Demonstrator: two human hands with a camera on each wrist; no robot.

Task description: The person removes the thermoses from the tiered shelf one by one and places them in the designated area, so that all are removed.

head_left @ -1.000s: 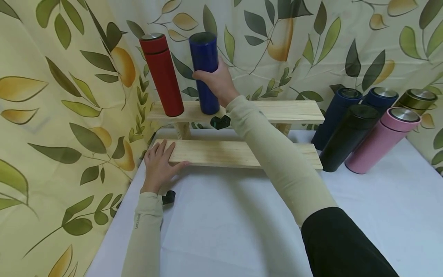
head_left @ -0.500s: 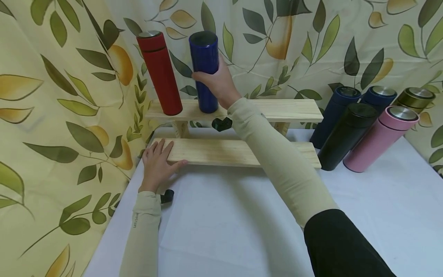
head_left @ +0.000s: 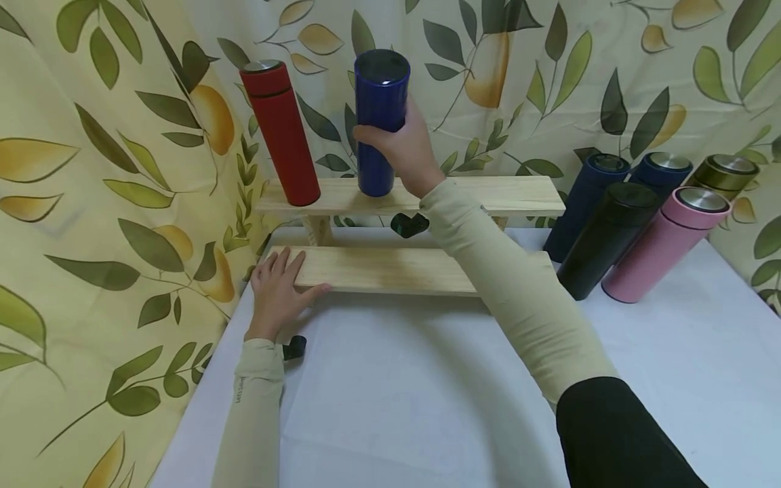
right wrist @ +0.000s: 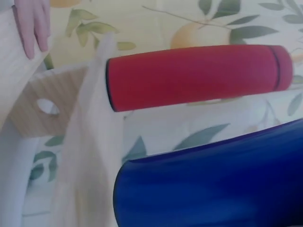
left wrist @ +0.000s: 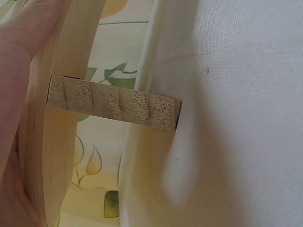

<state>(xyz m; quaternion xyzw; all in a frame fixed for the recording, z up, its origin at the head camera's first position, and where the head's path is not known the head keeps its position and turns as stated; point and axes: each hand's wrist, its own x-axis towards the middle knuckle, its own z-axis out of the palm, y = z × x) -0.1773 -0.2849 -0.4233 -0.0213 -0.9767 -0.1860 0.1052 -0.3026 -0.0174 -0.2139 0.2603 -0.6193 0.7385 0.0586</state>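
Note:
In the head view my right hand point(head_left: 415, 150) grips a shiny blue thermos point(head_left: 381, 85) with a dark top. The thermos stands upright over the upper shelf of a two-step wooden rack point(head_left: 488, 193); I cannot tell whether its base touches the board. My left hand point(head_left: 278, 293) rests on the left end of the lower shelf point(head_left: 378, 268), fingers spread and thumb along the front edge. Left of the blue thermos, a red thermos point(head_left: 282, 135) stands on the upper shelf. The right wrist view shows the blue thermos point(right wrist: 208, 184) and red thermos point(right wrist: 194, 78) side by side, apart.
Right of the rack, several more thermoses stand on the white cloth point(head_left: 390, 393): a black one point(head_left: 610, 237), a pink one point(head_left: 668, 247), dark blue ones and an olive-gold one point(head_left: 729, 173). A leaf-patterned curtain point(head_left: 152, 271) hangs behind and at the left.
My right hand has moved right with the blue thermos, widening the gap to the red one. My left hand stays on the lower shelf.

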